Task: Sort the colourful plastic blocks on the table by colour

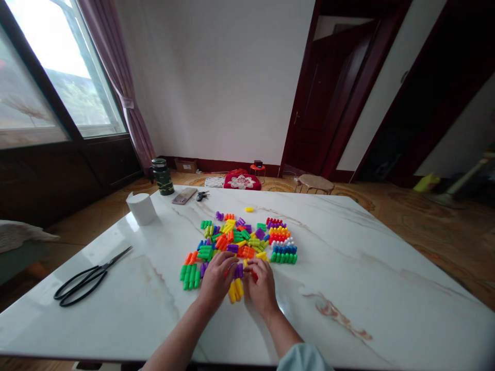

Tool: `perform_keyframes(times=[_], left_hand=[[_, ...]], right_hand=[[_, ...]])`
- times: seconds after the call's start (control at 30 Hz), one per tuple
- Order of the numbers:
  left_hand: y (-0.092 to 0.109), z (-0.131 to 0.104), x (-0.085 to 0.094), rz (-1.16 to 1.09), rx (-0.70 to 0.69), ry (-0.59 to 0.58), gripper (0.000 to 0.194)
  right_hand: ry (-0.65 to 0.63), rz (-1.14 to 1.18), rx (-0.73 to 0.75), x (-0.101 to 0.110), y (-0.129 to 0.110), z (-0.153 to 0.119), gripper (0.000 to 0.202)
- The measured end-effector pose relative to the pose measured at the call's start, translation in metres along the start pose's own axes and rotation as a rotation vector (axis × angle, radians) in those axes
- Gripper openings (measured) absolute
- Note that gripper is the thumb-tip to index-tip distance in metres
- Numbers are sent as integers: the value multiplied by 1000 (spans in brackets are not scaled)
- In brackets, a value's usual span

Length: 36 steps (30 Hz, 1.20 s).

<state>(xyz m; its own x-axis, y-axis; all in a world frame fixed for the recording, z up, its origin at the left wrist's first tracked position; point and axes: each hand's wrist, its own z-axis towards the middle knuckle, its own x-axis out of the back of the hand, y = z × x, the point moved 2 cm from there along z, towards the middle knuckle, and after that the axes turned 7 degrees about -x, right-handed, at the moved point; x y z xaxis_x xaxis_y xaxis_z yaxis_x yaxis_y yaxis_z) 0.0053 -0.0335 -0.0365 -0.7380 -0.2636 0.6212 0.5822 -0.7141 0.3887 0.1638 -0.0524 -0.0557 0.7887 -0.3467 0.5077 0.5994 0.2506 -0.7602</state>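
Observation:
Both my hands are over the near edge of a pile of colourful plastic toy building blocks (243, 235). My left hand (215, 278) has its fingers curled, with the fingertips at a purple building block (238, 271). My right hand (263, 286) is closed in a pinch, and a bit of a red building block (254, 276) shows under its fingers. A yellow building block (235, 291) lies between the two hands on the white table. How firmly each block is gripped is partly hidden by the fingers.
Joined rows of blocks (284, 249), sorted by colour, lie right of the pile. Green blocks (190, 277) are at its left. Black-handled scissors (91, 278), a white paper roll (142, 208), a phone (184, 196), keys (201, 196) and a camouflage flask (163, 176) sit leftward.

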Motion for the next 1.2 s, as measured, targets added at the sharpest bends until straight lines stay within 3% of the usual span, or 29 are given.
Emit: perform_keyframes(times=[0.07, 0.13, 0.2, 0.27, 0.5, 0.67, 0.97, 1.07, 1.2], left_hand=[[10, -4, 7, 22, -27, -137, 18], [19, -11, 11, 71, -57, -247, 33], [26, -18, 11, 132, -89, -283, 58], [29, -24, 9, 181, -105, -281, 72], [9, -23, -1, 258, -46, -244, 50], [-6, -27, -6, 255, -49, -195, 45], [-6, -29, -5, 259, -59, -130, 43], [-5, -29, -4, 281, -67, -81, 34], [-4, -28, -2, 306, -108, -105, 24]], right_hand=[[6, 19, -15, 0, 0, 0, 17], [12, 31, -20, 0, 0, 0, 17], [19, 35, -15, -1, 1, 0, 19], [21, 38, -4, -1, 2, 0, 22], [42, 35, 17, -2, 3, 0, 19], [47, 34, 27, -1, 2, 0, 16], [34, 31, 13, 0, 1, 0, 15], [35, 21, 8, 0, 0, 0, 15], [38, 19, 14, 0, -1, -1, 16]])
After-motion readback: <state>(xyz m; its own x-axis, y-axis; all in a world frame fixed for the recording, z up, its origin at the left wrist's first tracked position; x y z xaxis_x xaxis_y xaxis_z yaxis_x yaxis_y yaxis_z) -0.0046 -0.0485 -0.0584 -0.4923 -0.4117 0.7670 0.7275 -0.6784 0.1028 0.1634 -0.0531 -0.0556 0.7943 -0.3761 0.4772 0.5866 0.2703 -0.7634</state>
